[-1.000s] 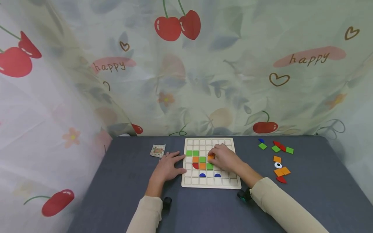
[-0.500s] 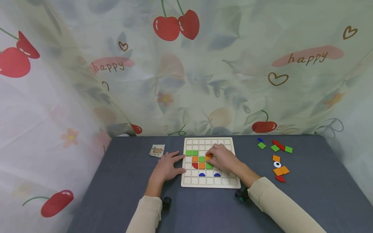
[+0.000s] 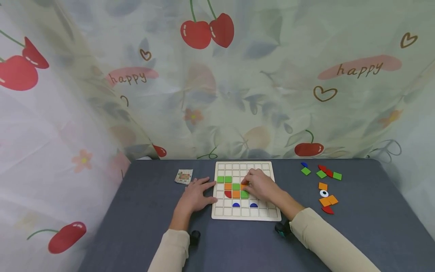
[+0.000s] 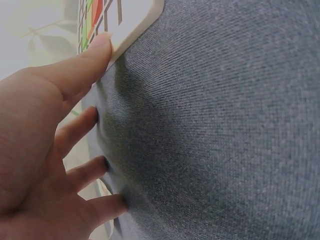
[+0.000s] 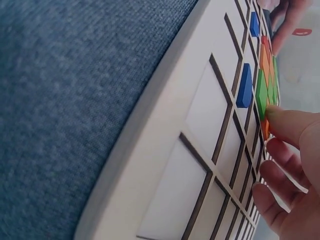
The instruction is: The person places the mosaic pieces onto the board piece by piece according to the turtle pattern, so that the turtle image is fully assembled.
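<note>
grid board (image 3: 263, 214): pale, lying flat on the dark grey surface (image 3: 238, 245), between your two hands.

left hand (image 3: 194, 193), yours: fingers extended and spread, grasping nothing; thumb rests on the board's left edge, the others fan out beyond it.

right hand (image 3: 261, 184), yours: above the board, thumb and fingers grasping an orange tile (image 3: 242, 187) at the fourth column, just right of one green square and behind another; you cannot tell whether it sits fully in its cell.

set on the board: four green squares (image 3: 220, 179); two orange squares (image 3: 228, 186); one red quarter-circle (image 3: 228, 194); two blue half-circles (image 3: 236, 205) nearer to you, one cell between them.

picture card (image 3: 184, 176): on the surface, left of the board, just past your left hand.

loose pieces, well to the right of the board: three green (image 3: 306, 171), three red (image 3: 327, 210), three orange (image 3: 323, 186), one blue (image 3: 304, 164), one white disc (image 3: 324, 193) with a dark centre.

curtain (image 3: 231, 83): behind the surface, printed with cherries, hearts and "happy".

cream sleeves (image 3: 170, 247): on both your arms.
</note>
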Demonstrator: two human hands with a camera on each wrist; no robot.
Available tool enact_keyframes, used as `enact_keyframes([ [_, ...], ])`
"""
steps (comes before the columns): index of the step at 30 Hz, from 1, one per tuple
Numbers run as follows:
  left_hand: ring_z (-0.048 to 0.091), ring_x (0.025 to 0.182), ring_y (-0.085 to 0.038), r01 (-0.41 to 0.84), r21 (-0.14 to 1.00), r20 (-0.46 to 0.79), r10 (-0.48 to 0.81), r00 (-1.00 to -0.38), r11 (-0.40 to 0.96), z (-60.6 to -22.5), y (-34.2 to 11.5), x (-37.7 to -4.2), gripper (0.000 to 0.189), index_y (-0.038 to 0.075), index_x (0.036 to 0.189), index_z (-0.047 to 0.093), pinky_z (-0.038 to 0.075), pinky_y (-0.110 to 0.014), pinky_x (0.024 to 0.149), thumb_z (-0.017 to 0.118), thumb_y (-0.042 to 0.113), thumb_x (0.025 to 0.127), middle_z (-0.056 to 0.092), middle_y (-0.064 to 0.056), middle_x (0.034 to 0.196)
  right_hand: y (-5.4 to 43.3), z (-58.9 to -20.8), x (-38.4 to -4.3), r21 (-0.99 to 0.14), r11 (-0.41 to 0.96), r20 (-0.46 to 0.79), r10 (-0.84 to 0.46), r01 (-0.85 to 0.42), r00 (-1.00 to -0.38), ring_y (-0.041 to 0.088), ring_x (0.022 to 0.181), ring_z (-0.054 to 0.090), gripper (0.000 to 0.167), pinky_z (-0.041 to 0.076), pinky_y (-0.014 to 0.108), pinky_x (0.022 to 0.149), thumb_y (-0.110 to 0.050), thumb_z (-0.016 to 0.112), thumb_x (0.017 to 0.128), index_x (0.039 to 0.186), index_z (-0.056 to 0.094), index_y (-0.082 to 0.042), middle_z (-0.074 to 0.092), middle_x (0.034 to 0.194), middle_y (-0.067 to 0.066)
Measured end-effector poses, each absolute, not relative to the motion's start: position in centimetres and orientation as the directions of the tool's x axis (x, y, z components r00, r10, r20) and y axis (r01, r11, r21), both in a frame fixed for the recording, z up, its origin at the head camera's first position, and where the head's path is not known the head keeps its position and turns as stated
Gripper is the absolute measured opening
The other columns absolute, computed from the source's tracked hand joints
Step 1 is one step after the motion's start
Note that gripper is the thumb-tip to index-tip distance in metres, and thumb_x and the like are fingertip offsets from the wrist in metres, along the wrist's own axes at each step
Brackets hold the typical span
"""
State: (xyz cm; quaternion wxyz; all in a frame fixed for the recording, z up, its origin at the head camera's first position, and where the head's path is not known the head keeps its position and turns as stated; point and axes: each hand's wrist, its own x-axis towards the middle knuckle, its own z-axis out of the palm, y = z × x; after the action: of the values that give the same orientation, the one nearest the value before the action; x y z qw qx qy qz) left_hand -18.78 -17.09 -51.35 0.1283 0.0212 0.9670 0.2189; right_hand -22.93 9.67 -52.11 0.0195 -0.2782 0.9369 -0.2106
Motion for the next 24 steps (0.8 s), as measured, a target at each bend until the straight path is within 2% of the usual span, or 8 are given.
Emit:
enact_keyframes([
  [3, 0.022, 0.157, -0.042, -0.014, 0.427, -0.237, 0.098, -0.967, 0.904, -51.3, -17.0, -18.8, 0.066, 0.034, 0.149, 0.054, 0.022, -0.068, 0.124, 0.078, 0.046, 0.089, 0.041, -0.001, 0.164, 9.9, -51.9, -22.8, -0.394, 0.762, 0.089, -0.524, -0.513, -0.847, 0.017, 0.092, 0.055, 0.022, 0.05, 0.033, 0.078, -0.027, 0.075, 0.094, 0.111, 0.079, -0.014, 0.065, 0.103, 0.0],
  [6, 0.023, 0.157, -0.042, -0.011, 0.422, -0.234, 0.098, -0.967, 0.907, -51.4, -16.9, -18.8, 0.066, 0.034, 0.149, 0.053, 0.022, -0.068, 0.124, 0.077, 0.046, 0.089, 0.041, -0.001, 0.164, 10.2, -51.8, -22.7, -0.347, 0.791, 0.096, -0.504, -0.504, -0.858, 0.02, 0.095, 0.057, 0.031, 0.051, 0.038, 0.083, -0.035, 0.072, 0.096, 0.12, 0.075, -0.015, 0.064, 0.108, 0.002],
  [9, 0.023, 0.157, -0.042, -0.01, 0.42, -0.231, 0.096, -0.968, 0.907, -51.4, -17.0, -18.8, 0.067, 0.033, 0.149, 0.054, 0.023, -0.069, 0.124, 0.078, 0.046, 0.088, 0.041, -0.001, 0.164, 10.6, -51.6, -22.5, -0.261, 0.839, 0.107, -0.467, -0.478, -0.878, 0.027, 0.106, 0.059, 0.042, 0.052, 0.047, 0.091, -0.044, 0.067, 0.097, 0.129, 0.07, -0.016, 0.064, 0.118, 0.007],
  [14, 0.023, 0.157, -0.043, -0.008, 0.429, -0.226, 0.099, -0.969, 0.903, -51.4, -17.0, -18.7, 0.067, 0.033, 0.149, 0.054, 0.023, -0.069, 0.123, 0.078, 0.045, 0.088, 0.041, -0.002, 0.164, 11.7, -51.4, -21.9, -0.166, 0.889, 0.123, -0.41, -0.426, -0.904, 0.038, 0.124, 0.052, 0.062, 0.049, 0.057, 0.099, -0.055, 0.063, 0.096, 0.143, 0.058, -0.015, 0.055, 0.137, 0.015],
  [17, 0.022, 0.157, -0.043, -0.006, 0.429, -0.227, 0.101, -0.969, 0.903, -51.4, -17.0, -18.6, 0.066, 0.032, 0.149, 0.054, 0.023, -0.07, 0.123, 0.078, 0.045, 0.088, 0.041, -0.002, 0.164, 12.7, -51.4, -21.4, -0.142, 0.898, 0.132, -0.399, -0.416, -0.907, 0.044, 0.136, 0.045, 0.068, 0.042, 0.066, 0.108, -0.058, 0.06, 0.097, 0.149, 0.052, -0.015, 0.047, 0.149, 0.019],
  [19, 0.023, 0.157, -0.044, -0.006, 0.428, -0.226, 0.101, -0.969, 0.904, -51.5, -17.1, -18.7, 0.066, 0.032, 0.149, 0.054, 0.022, -0.07, 0.123, 0.078, 0.044, 0.088, 0.041, -0.002, 0.163, 13.2, -51.5, -21.3, -0.14, 0.904, 0.12, -0.391, -0.405, -0.913, 0.046, 0.145, 0.037, 0.072, 0.033, 0.072, 0.115, -0.06, 0.058, 0.097, 0.152, 0.047, -0.016, 0.041, 0.156, 0.021],
  [24, 0.023, 0.157, -0.044, -0.003, 0.422, -0.221, 0.1, -0.97, 0.907, -51.6, -17.0, -18.7, 0.066, 0.032, 0.149, 0.054, 0.023, -0.07, 0.123, 0.078, 0.045, 0.088, 0.042, -0.002, 0.163, 14.7, -52.0, -21.1, -0.137, 0.922, 0.071, -0.357, -0.363, -0.932, 0.05, 0.155, 0.019, 0.079, 0.016, 0.078, 0.119, -0.066, 0.052, 0.097, 0.158, 0.039, -0.018, 0.029, 0.166, 0.021],
])
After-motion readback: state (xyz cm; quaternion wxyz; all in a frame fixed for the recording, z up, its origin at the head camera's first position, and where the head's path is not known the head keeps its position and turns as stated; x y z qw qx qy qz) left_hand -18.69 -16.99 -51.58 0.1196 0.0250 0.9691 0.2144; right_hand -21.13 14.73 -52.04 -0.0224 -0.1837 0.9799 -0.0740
